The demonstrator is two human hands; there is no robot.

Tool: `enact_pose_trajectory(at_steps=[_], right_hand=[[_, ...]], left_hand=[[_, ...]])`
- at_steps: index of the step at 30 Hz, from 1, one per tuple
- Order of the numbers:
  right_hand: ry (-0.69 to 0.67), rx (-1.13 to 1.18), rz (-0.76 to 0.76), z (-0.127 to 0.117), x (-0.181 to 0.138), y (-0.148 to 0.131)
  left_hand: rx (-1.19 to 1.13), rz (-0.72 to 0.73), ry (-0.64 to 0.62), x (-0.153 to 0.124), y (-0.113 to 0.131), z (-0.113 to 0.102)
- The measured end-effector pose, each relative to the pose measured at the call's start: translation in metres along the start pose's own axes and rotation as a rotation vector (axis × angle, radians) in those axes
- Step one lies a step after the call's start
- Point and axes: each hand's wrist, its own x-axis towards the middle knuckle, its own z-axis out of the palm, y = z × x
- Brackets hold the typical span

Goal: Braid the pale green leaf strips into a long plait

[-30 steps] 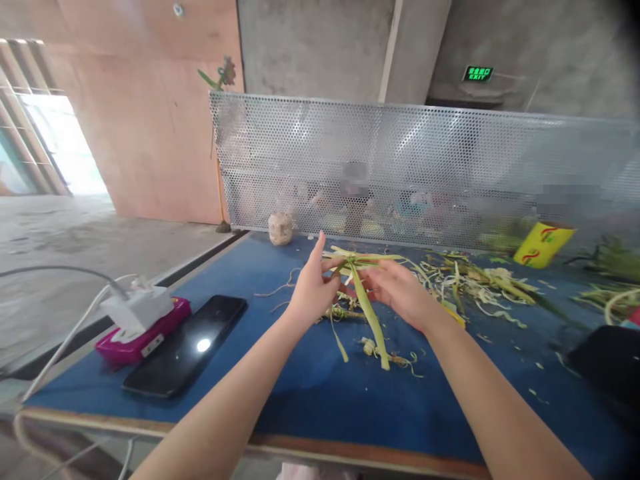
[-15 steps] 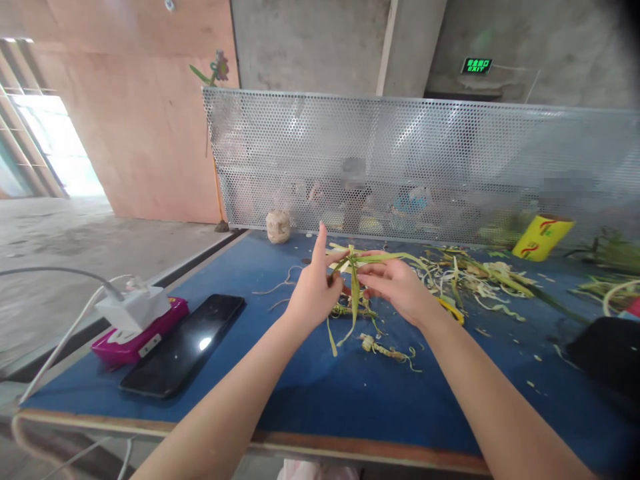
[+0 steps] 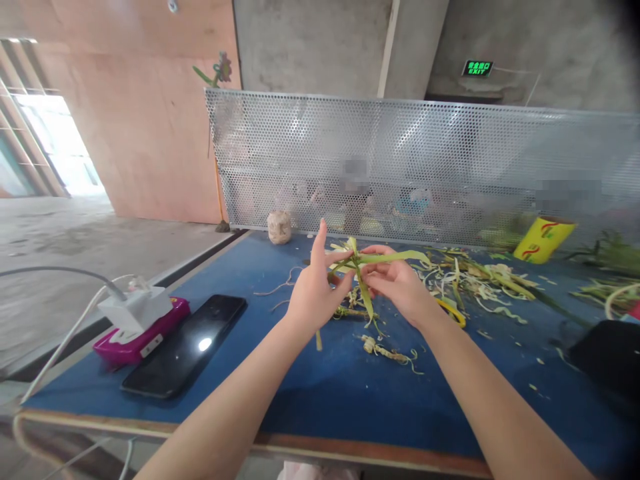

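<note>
Between my two hands, above the table, is a bundle of green leaf strips [image 3: 366,300] crossing at a small centre. My left hand [image 3: 316,290] pinches it from the left, its index finger pointing up. From the right, my right hand [image 3: 395,283] has its fingers closed on the same strips. One long strip reaches right over the right hand, and another hangs down between the hands. Below them lie a twiggy plant piece and a knobbly root [image 3: 387,350] with thin rootlets.
On the blue table [image 3: 320,400] lie a black phone [image 3: 185,347] and a magenta power strip [image 3: 125,347] with a white charger. Plant scraps [image 3: 495,283], a yellow roll [image 3: 544,240] and a pale carved block [image 3: 279,228] are farther back, before a perforated metal screen [image 3: 310,147].
The hanging strip has swung to the right, and the strip on the right has shifted. My left fingers have changed their hold slightly. Both hands stay in nearly the same place.
</note>
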Motion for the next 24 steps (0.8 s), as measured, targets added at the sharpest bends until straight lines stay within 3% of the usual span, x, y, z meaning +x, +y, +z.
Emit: enact_pose_trajectory(at_steps=[6,12,17,24], right_hand=[[-0.055,-0.059,-0.046,-0.001,0.001,0.004],[-0.076,-0.072,0.009,0.006,-0.003,-0.001],[-0.109,0.062,0.065,0.009,-0.005,-0.003],[-0.104,0.047,0.118,0.007,-0.004,-0.002]], left_hand=[[-0.169,-0.076,0.018,0.002,0.0,0.001],[-0.161,-0.099,0.053,0.006,-0.008,0.002],[-0.395,-0.103,0.01,0.008,-0.01,0.004],[-0.428,-0.103,0.073,0.01,-0.006,0.001]])
